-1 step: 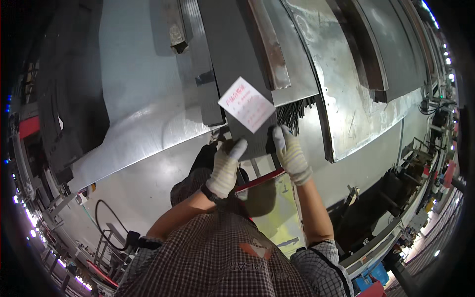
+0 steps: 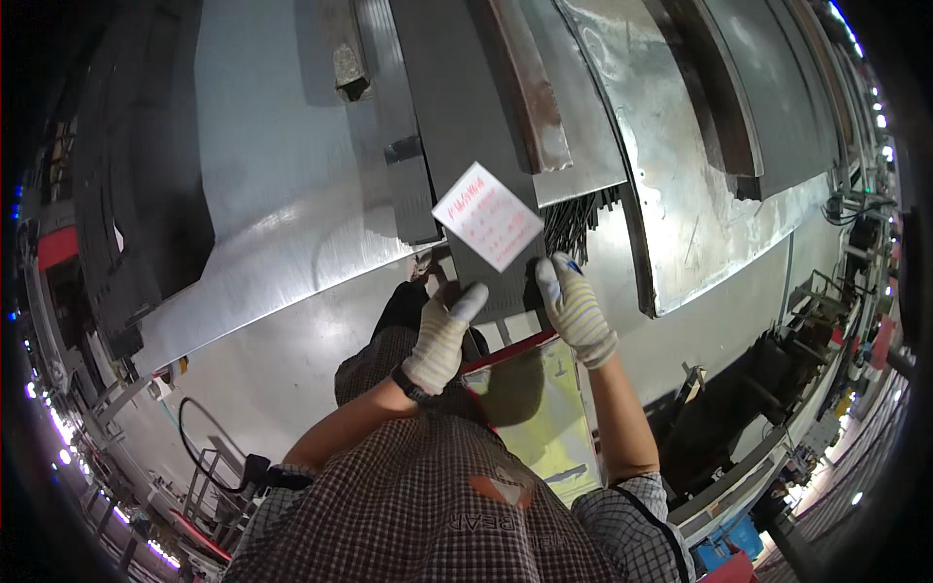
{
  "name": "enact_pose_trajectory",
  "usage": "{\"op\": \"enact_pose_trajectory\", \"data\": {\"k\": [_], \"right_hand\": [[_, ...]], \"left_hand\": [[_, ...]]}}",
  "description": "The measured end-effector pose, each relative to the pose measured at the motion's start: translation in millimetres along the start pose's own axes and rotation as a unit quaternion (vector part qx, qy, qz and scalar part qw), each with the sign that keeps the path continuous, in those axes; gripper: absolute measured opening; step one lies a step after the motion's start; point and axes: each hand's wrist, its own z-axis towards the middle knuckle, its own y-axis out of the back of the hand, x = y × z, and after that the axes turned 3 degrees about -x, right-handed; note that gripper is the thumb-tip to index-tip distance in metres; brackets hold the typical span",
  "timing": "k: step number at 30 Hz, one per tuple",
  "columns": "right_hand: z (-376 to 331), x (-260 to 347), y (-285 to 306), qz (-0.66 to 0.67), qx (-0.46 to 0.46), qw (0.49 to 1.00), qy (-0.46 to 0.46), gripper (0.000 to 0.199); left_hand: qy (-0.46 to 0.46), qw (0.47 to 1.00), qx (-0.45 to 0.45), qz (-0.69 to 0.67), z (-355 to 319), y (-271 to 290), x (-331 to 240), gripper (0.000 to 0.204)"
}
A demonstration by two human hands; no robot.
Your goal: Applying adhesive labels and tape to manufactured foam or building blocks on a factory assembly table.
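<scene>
Both gloved hands grip a dark metal sheet: left hand curled on its lower edge, right hand clasping its right edge below a white label.

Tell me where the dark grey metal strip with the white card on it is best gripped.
Probably at its near end, from the person's side. The dark grey metal strip is long and flat, running away from the person; the white card covers its middle. The left hand and right hand, both gloved, sit at that near end's two corners.

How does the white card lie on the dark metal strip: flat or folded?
Flat: the white card lies spread on the dark metal strip, all four corners showing.
</scene>
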Motion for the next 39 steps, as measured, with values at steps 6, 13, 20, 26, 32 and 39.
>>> {"op": "enact_pose_trajectory", "data": {"k": [6,13,20,26,32,39], "right_hand": [[-15,-11,10,-0.063,-0.027,0.99,0.124,0.048],[-62,-17,37,-0.302,0.248,0.919,0.056,0.069],[-88,38,94,-0.301,0.191,0.919,0.166,0.032],[-85,98,108,-0.18,0.381,0.864,0.274,0.048],[-16,-36,68,0.126,0.224,0.966,-0.039,0.018],[-97,-14,24,-0.124,-0.14,0.982,0.036,0.081]], "left_hand": [[-0.095,0.98,0.172,0.035,11,4,-34,0.054],[0.009,0.994,0.077,0.081,-29,9,18,0.05],[-0.139,0.96,0.132,0.203,-75,27,6,0.042],[-0.078,0.962,0.185,0.183,-112,47,-15,0.026],[-0.031,0.971,0.157,0.177,-4,96,53,0.009],[-0.072,0.952,0.176,0.241,93,116,174,0.03]]}}
